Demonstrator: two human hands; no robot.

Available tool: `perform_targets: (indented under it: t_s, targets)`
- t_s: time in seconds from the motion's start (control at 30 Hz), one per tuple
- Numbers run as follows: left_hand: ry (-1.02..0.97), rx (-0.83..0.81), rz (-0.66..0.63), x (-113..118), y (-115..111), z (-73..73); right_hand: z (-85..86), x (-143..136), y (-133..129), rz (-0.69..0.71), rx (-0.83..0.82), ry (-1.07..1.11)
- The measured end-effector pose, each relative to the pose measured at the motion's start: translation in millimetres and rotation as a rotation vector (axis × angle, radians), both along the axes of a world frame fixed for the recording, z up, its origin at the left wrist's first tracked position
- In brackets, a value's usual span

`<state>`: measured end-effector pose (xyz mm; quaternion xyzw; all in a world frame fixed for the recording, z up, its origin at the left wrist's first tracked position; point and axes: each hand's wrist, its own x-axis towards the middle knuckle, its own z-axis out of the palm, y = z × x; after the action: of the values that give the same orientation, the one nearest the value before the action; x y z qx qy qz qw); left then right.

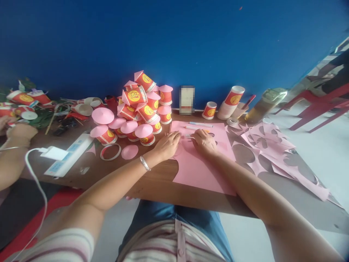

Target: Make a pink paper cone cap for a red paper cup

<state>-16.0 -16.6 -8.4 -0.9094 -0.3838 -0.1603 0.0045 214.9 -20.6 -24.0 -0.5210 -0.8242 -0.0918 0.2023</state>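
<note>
Both my hands are over a pink paper sheet (203,174) on the brown table. My left hand (169,145), with a silver bracelet at the wrist, lies with fingers stretched along the sheet's left edge. A curved piece is cut out of that edge below it. Across from it, my right hand (205,142) is curled with its fingers closed near the sheet's middle. What its fingertips hold is hidden. Dark scissor handles (212,135) show beside its knuckles. Between the hands is a small pale bit I cannot make out. Two pens (200,124) lie at the sheet's top.
Red paper cups (134,95) with pink cone tops are piled left of the sheet. A tape roll (110,151), a pink disc (129,152) and a power strip (69,154) lie nearer. Pink paper scraps (268,140) spread right. Another person's arm (16,149) is far left.
</note>
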Motion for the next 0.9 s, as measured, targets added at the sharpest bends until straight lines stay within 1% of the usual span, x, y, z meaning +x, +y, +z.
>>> perform_targets:
  t_s: [0.07,0.13,0.27,0.37,0.63,0.73,0.9]
  targets:
    - [0.020,-0.003,0.025,2.2,8.8,-6.9,-0.6,1.7,2.1,0.021,0.034,0.012]
    - [0.043,0.004,0.029,0.6,11.7,-10.4,-3.3,3.9,5.2,0.043,0.034,0.034]
    - [0.073,0.054,0.079,-6.9,9.1,-8.6,-10.4,8.1,12.0,0.062,-0.045,0.058]
    - [0.083,0.065,0.128,-11.1,8.5,-5.2,-11.6,10.3,14.1,0.068,-0.062,0.047]
    - [0.198,0.086,0.144,-16.0,8.0,4.6,-4.1,17.1,11.7,0.120,-0.080,-0.002]
    - [0.247,0.080,0.158,-16.5,5.2,9.6,0.4,20.8,11.3,0.112,-0.106,-0.022]
    - [0.260,0.045,0.182,-16.0,2.3,14.9,11.7,28.3,13.7,0.092,-0.134,-0.159]
